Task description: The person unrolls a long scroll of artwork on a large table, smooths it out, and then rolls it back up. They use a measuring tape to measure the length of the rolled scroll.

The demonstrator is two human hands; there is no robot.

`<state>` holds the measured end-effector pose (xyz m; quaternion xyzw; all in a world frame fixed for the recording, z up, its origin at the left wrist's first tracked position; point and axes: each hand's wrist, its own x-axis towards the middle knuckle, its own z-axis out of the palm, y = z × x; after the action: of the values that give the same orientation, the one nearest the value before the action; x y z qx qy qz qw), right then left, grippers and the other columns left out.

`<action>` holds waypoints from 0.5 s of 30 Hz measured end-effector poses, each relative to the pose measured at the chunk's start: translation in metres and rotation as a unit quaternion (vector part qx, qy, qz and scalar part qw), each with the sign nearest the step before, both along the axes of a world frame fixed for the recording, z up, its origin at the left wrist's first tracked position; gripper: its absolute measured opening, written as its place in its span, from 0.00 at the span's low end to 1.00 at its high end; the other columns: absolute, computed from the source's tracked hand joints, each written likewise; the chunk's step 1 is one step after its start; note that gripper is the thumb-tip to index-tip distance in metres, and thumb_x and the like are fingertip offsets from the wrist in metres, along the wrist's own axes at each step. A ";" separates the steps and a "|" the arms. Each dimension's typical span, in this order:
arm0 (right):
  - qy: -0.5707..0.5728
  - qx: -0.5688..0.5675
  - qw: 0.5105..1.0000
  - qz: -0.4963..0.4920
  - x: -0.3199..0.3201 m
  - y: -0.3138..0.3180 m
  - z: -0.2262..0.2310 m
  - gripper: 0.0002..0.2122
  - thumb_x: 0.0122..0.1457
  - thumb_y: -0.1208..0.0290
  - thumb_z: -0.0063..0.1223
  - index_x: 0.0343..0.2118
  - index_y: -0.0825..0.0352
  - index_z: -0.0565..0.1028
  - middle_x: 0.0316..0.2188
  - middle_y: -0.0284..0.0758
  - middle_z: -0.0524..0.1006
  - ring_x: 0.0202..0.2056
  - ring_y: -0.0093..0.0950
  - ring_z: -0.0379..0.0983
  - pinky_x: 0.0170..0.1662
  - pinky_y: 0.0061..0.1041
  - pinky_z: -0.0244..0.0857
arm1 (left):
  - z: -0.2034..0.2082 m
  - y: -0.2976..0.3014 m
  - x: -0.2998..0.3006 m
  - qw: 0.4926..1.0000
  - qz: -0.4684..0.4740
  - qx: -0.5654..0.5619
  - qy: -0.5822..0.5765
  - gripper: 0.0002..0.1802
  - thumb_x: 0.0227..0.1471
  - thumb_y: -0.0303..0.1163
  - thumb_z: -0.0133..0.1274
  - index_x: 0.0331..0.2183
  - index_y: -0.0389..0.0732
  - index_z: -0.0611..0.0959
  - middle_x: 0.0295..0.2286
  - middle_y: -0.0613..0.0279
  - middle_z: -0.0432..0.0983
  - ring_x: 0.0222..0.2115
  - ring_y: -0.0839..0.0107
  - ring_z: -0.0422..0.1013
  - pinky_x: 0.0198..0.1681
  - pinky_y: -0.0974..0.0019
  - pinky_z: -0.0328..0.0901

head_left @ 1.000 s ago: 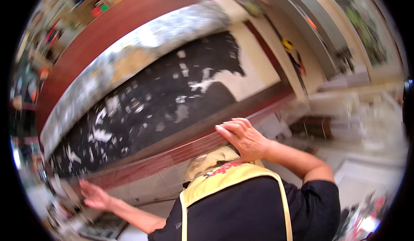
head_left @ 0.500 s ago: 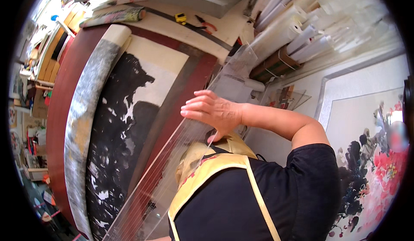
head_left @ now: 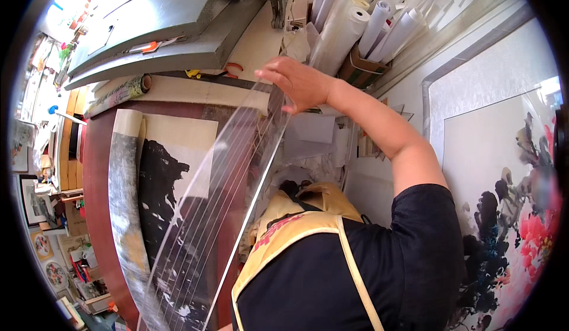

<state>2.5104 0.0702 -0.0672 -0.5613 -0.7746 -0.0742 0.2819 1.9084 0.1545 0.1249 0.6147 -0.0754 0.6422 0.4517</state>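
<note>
My right hand is closed over the far end of a long clear plastic ruler marked with parallel lines, its thumb on the near edge and its fingers on the other. The ruler slants over a dark red table. Through it shows part of a black ink painting, whose left side is rolled into a long grey-and-white roll. Only a sliver of skin from my left arm appears at the lower edge; that hand is out of sight.
A heavy grey metal press stands at the far side, with red-handled pliers beside it. Paper rolls stand in a box at far right. A framed flower painting leans on the right. A small roll lies beyond the table.
My right hand has moved farther away and slightly up with the ruler, which now lies more over the painting. The whole view has also shifted, bringing the press closer.
</note>
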 end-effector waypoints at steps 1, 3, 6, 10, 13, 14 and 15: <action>0.013 0.004 1.000 -0.002 0.013 0.008 -0.001 0.52 0.31 0.69 0.72 0.64 0.65 0.53 0.53 0.44 0.64 0.54 0.45 0.62 0.59 0.41 0.59 | 0.001 0.012 0.017 1.000 -0.011 0.000 0.001 0.39 0.57 0.48 0.47 0.63 0.38 0.58 0.65 0.36 0.41 0.65 0.45 0.45 0.64 0.34 0.43; 0.003 -0.024 1.000 -0.015 0.034 0.015 -0.002 0.52 0.33 0.70 0.71 0.64 0.65 0.52 0.55 0.46 0.63 0.56 0.47 0.61 0.60 0.41 0.58 | 0.005 0.037 0.048 0.999 -0.035 0.001 0.000 0.38 0.57 0.47 0.47 0.63 0.38 0.58 0.65 0.36 0.41 0.65 0.44 0.44 0.64 0.33 0.42; -0.001 -0.041 0.999 -0.037 0.065 0.037 -0.003 0.52 0.34 0.70 0.71 0.65 0.65 0.52 0.57 0.47 0.62 0.57 0.47 0.61 0.61 0.42 0.57 | 0.025 0.052 0.092 0.999 -0.040 0.016 0.008 0.38 0.56 0.46 0.47 0.62 0.38 0.58 0.65 0.36 0.40 0.65 0.43 0.43 0.63 0.31 0.41; 0.021 -0.070 0.993 -0.097 0.101 0.027 -0.014 0.52 0.35 0.68 0.72 0.65 0.66 0.51 0.58 0.48 0.62 0.58 0.47 0.60 0.63 0.41 0.56 | 0.026 0.100 0.159 0.995 -0.096 0.014 0.006 0.37 0.56 0.44 0.47 0.62 0.38 0.59 0.65 0.35 0.39 0.65 0.41 0.41 0.62 0.28 0.39; 0.031 -0.084 0.989 -0.116 0.133 0.037 -0.028 0.53 0.35 0.67 0.74 0.65 0.66 0.51 0.59 0.48 0.61 0.59 0.48 0.60 0.63 0.40 0.56 | 0.046 0.113 0.212 0.993 -0.116 0.025 0.010 0.36 0.55 0.42 0.47 0.61 0.38 0.59 0.65 0.34 0.38 0.65 0.39 0.40 0.62 0.26 0.37; 0.030 -0.091 0.988 -0.125 0.143 0.039 -0.032 0.54 0.35 0.67 0.74 0.66 0.66 0.50 0.59 0.49 0.61 0.59 0.48 0.59 0.63 0.40 0.56 | 0.048 0.120 0.229 0.992 -0.121 0.029 0.007 0.36 0.55 0.41 0.47 0.61 0.38 0.59 0.65 0.34 0.38 0.65 0.39 0.40 0.62 0.26 0.37; 0.032 -0.080 0.987 -0.132 0.158 0.039 -0.037 0.53 0.36 0.67 0.74 0.66 0.66 0.50 0.59 0.48 0.61 0.59 0.48 0.59 0.63 0.39 0.56 | 0.053 0.124 0.252 0.991 -0.130 0.030 0.010 0.36 0.55 0.41 0.47 0.61 0.38 0.59 0.65 0.34 0.37 0.65 0.38 0.40 0.62 0.25 0.36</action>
<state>2.6680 0.1094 -0.1046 -0.6817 -0.6875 -0.0307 0.2481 2.1605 0.2783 0.1777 0.6191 -0.1689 0.5696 0.5135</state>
